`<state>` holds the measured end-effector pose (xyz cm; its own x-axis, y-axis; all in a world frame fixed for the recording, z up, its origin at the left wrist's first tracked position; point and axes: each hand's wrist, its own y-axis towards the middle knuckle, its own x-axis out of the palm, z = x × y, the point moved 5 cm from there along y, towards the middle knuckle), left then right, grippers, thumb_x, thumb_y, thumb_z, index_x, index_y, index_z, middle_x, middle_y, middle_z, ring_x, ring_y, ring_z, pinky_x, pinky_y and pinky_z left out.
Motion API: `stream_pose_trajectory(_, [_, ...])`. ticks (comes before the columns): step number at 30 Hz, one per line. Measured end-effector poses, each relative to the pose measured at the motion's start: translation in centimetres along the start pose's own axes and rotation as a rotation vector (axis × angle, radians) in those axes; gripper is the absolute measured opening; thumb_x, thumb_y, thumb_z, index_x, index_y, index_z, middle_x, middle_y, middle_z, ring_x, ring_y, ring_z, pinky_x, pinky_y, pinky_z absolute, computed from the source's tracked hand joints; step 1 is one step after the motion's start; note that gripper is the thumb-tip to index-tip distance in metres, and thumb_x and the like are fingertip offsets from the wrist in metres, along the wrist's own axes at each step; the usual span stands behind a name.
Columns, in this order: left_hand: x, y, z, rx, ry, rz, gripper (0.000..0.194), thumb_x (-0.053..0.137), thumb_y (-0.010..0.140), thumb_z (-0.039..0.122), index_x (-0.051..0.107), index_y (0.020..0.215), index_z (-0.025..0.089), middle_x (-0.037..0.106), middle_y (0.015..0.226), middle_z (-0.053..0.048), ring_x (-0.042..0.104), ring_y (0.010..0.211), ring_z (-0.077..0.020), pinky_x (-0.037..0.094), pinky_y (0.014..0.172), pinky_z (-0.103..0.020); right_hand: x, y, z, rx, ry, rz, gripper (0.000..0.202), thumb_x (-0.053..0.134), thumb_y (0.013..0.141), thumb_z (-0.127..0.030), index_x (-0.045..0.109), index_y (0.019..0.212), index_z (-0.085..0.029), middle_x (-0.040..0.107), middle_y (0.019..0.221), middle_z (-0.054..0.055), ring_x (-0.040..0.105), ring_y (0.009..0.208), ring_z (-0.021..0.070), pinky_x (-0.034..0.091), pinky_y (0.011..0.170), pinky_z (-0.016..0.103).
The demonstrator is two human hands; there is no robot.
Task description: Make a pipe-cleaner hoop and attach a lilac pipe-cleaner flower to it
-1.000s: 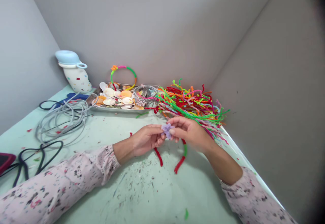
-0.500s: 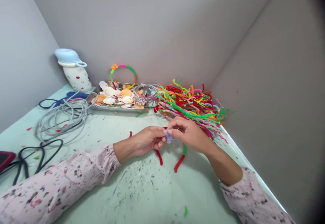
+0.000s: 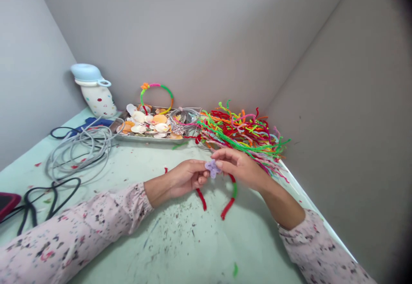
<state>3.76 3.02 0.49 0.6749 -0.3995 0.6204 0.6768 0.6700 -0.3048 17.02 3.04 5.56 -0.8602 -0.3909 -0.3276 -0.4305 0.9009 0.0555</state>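
The left hand [image 3: 186, 177] and right hand [image 3: 243, 170] each pinch one side of the flower [image 3: 213, 169], grip narrowed to its thickness. It is lilac, small-petalled and round-tipped.

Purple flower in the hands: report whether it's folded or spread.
The purple flower is spread: its petals fan outward between left hand and right hand.

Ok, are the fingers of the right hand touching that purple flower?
Touching. The head view shows the right hand with its fingers pinched over the right edge of the purple flower, no gap visible between them.
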Motion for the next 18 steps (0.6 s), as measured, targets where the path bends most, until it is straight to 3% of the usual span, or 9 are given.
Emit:
stream_pose_trajectory(2, [-0.3, 0.1, 0.1, 0.017, -0.021, 0.027, 0.010, 0.065, 0.071, 0.017, 0.057, 0.072, 0.011, 0.049, 0.060, 0.002, 0.040, 0.044, -0.0031, 0.025, 0.041, -0.015, -0.2, 0.1, 0.3, -0.010, -0.012, 0.066, 0.018, 0.061, 0.082, -0.033, 0.059, 0.094, -0.020, 0.062, 0.083, 0.000, 0.056, 0.070, 0.0118, 0.045, 0.063, 0.024])
stream_pose_trajectory(9, [-0.5, 0.3, -0.5, -0.007, 0.060, 0.029, 0.011, 0.063, 0.073, 0.018, 0.055, 0.069, 0.011, 0.048, 0.059, 0.002, 0.038, 0.042, -0.0033, 0.023, 0.040, -0.016, 0.5, 0.1, -0.2, -0.076, -0.258, 0.078, 0.011, 0.058, 0.082, -0.027, 0.062, 0.090, -0.020, 0.063, 0.082, 0.001, 0.058, 0.075, 0.0144, 0.045, 0.065, 0.025])
stream_pose_trajectory(14, [-0.6, 0.3, -0.8, -0.006, 0.098, 0.039, 0.011, 0.062, 0.072, 0.017, 0.052, 0.067, 0.012, 0.046, 0.056, 0.003, 0.035, 0.040, -0.0027, 0.021, 0.039, -0.016, 1.2, -0.6, -2.1, -0.291, -0.524, 0.094, 0.014, 0.057, 0.083, -0.018, 0.067, 0.092, -0.023, 0.060, 0.098, 0.005, 0.057, 0.093, 0.0175, 0.047, 0.082, 0.031])
stream_pose_trajectory(18, [-0.5, 0.3, -0.9, -0.020, 0.095, 0.009, 0.009, 0.060, 0.071, 0.015, 0.052, 0.068, 0.012, 0.042, 0.054, 0.005, 0.030, 0.040, -0.0020, 0.017, 0.039, -0.015, 1.8, -1.2, -2.7, -0.430, -0.705, 0.058, 0.021, 0.051, 0.086, -0.013, 0.068, 0.095, -0.022, 0.054, 0.113, 0.009, 0.055, 0.100, 0.0194, 0.046, 0.086, 0.034])
